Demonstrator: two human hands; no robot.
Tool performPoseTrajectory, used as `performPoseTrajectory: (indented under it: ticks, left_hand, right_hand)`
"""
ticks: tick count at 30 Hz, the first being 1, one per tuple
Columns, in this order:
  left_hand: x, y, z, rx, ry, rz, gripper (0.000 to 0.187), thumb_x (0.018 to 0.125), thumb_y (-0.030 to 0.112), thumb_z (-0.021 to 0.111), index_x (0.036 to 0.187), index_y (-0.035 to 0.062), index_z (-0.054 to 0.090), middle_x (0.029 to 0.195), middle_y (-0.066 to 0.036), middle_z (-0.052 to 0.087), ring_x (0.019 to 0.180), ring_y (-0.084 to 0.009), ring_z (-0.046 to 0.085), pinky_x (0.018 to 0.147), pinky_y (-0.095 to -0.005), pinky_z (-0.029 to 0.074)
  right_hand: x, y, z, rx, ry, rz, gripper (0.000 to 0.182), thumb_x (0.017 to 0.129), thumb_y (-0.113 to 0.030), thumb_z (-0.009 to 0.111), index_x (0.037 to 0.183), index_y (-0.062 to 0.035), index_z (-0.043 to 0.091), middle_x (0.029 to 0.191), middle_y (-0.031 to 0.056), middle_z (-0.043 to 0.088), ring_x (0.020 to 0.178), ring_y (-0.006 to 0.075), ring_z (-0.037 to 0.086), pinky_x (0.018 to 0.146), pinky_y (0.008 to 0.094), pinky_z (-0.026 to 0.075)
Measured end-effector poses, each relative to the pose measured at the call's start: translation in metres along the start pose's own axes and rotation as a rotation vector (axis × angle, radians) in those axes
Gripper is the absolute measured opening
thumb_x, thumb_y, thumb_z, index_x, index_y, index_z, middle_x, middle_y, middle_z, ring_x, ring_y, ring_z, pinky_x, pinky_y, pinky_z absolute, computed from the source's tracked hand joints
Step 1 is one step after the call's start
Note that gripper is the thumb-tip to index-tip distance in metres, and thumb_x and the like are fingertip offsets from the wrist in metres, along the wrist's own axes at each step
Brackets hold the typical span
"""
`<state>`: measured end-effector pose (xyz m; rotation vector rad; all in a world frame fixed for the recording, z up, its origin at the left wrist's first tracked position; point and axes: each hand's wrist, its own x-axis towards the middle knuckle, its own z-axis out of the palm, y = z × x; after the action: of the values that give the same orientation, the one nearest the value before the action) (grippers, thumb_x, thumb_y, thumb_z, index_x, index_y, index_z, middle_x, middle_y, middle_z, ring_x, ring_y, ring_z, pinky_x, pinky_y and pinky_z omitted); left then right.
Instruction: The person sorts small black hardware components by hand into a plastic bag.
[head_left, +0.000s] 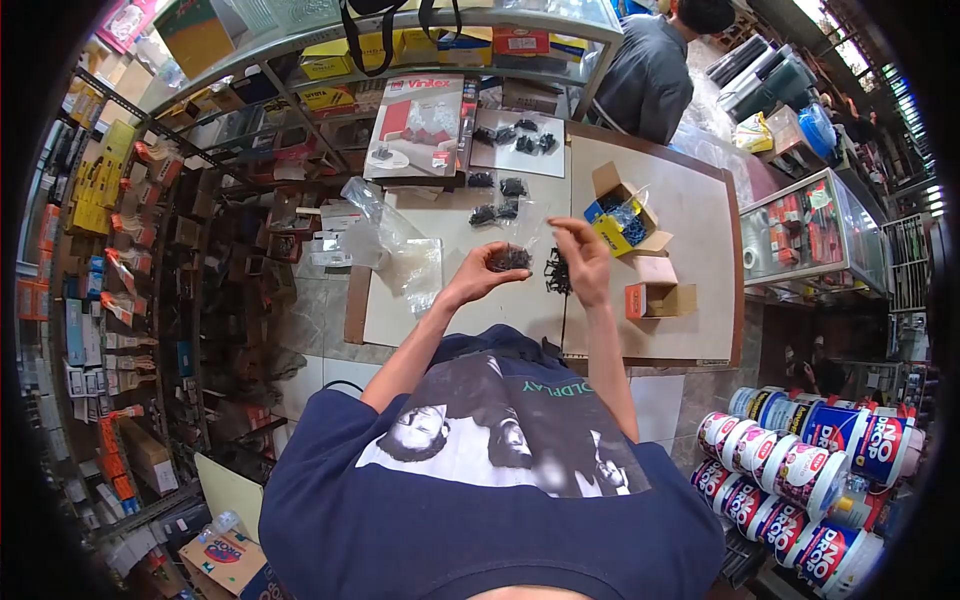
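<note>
My left hand (480, 274) is closed around a small clear plastic bag (512, 259) filled with small black pieces. The bag's clear upper part rises toward my right hand (584, 262). That hand is raised just right of the bag, fingers extended and slightly bent, with nothing visible in them. Loose black pieces (556, 272) lie in a small pile on the table, partly hidden by my right hand. Beyond my hands sit several filled bags (484, 214) of similar black pieces, and more bags (526, 137) rest on a white surface at the back.
On the table (480, 310), a yellow-blue box (622, 228) stands open beside a small orange box (652, 300). Clear plastic bags (395, 255) lie at left, near a Vinilex box (420, 128). Paint buckets (800, 470) are stacked lower right. Another person (648, 75) is beyond the table.
</note>
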<state>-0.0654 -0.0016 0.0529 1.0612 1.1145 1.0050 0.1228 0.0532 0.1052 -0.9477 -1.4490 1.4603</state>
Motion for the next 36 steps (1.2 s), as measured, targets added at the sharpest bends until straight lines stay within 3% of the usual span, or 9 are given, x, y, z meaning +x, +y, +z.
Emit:
performPoseTrajectory:
  ticks: [2,4,8,12,17,27,29,33,36]
  left_hand:
    - [-0.003,0.012,0.004,0.008,-0.017,0.024,0.04,0.075,0.018,0.076,0.107,0.0024,0.06,0.092,-0.003,0.065,0.085,-0.009,0.06,0.078,-0.0253,0.049]
    - [-0.004,0.016,0.006,0.017,-0.04,0.043,0.038,0.075,0.017,0.075,0.107,0.0022,0.06,0.093,-0.003,0.065,0.085,-0.009,0.059,0.077,-0.0254,0.049]
    - [-0.004,0.025,0.008,0.055,-0.132,0.071,0.036,0.077,0.012,0.072,0.109,0.0015,0.057,0.097,-0.003,0.064,0.09,-0.0102,0.058,0.081,-0.0267,0.048]
    - [-0.009,0.038,0.008,-0.027,-0.132,0.111,0.043,0.079,0.01,0.069,0.117,0.0017,0.051,0.102,-0.005,0.062,0.095,-0.0114,0.057,0.084,-0.0273,0.046]
    - [-0.008,0.032,0.008,-0.16,-0.008,0.064,0.036,0.079,0.007,0.07,0.109,0.0038,0.051,0.101,-0.009,0.064,0.095,-0.0144,0.059,0.081,-0.0288,0.049]
    - [-0.007,0.026,0.012,0.12,0.311,0.234,0.04,0.07,0.008,0.077,0.104,0.0024,0.057,0.085,-0.006,0.066,0.084,-0.0145,0.063,0.073,-0.0271,0.051]
    - [-0.009,0.03,0.008,0.535,0.404,0.262,0.046,0.068,0.012,0.079,0.107,0.0027,0.056,0.09,-0.006,0.064,0.086,-0.0153,0.062,0.076,-0.0293,0.051]
    - [-0.005,0.022,0.001,0.447,0.405,0.287,0.058,0.067,0.02,0.082,0.115,0.0051,0.053,0.098,-0.008,0.061,0.092,-0.0163,0.057,0.086,-0.0327,0.048]
    - [-0.004,0.01,-0.007,0.102,0.22,0.166,0.061,0.066,0.024,0.082,0.115,0.0038,0.053,0.108,-0.01,0.058,0.099,-0.0198,0.058,0.083,-0.0338,0.049]
  right_hand:
    - [-0.001,-0.01,0.012,-0.014,-0.115,-0.181,0.026,0.084,-0.01,0.062,0.108,-0.0011,0.06,0.111,0.0115,0.061,0.108,0.0197,0.056,0.091,0.0312,0.044]
    - [-0.002,-0.027,0.018,-0.479,-0.253,-0.367,0.034,0.079,-0.014,0.068,0.11,-0.0022,0.06,0.116,0.014,0.059,0.114,0.0246,0.053,0.097,0.0353,0.041]
    - [-0.001,-0.021,0.015,-0.539,-0.311,-0.185,0.05,0.073,-0.019,0.074,0.117,-0.0034,0.057,0.12,0.014,0.057,0.12,0.026,0.048,0.1,0.0369,0.038]
    - [-0.006,-0.007,0.011,-0.246,-0.274,0.136,0.053,0.074,-0.018,0.074,0.121,-0.0044,0.052,0.107,0.0097,0.06,0.097,0.0144,0.058,0.083,0.0267,0.047]
    - [-0.01,0.013,0.019,0.249,-0.113,0.253,0.05,0.074,-0.002,0.073,0.118,0.0041,0.049,0.104,0.0115,0.06,0.096,0.0148,0.058,0.083,0.0253,0.048]
    - [-0.012,0.017,0.023,0.42,-0.039,0.282,0.049,0.079,0.002,0.065,0.123,0.0058,0.044,0.109,0.0141,0.058,0.098,0.0164,0.058,0.085,0.0262,0.049]
    - [-0.013,0.018,0.022,0.418,-0.039,0.261,0.049,0.079,0.002,0.065,0.124,0.0057,0.044,0.109,0.0142,0.058,0.097,0.0165,0.058,0.084,0.0259,0.049]
    - [-0.013,0.035,0.017,0.392,-0.02,0.281,0.049,0.079,0.003,0.064,0.123,0.0051,0.044,0.111,0.0135,0.058,0.095,0.0157,0.06,0.083,0.025,0.051]
    - [-0.016,0.052,0.012,0.357,-0.005,0.288,0.049,0.079,0.0,0.067,0.122,0.0051,0.046,0.108,0.0119,0.059,0.095,0.0147,0.059,0.083,0.0253,0.049]
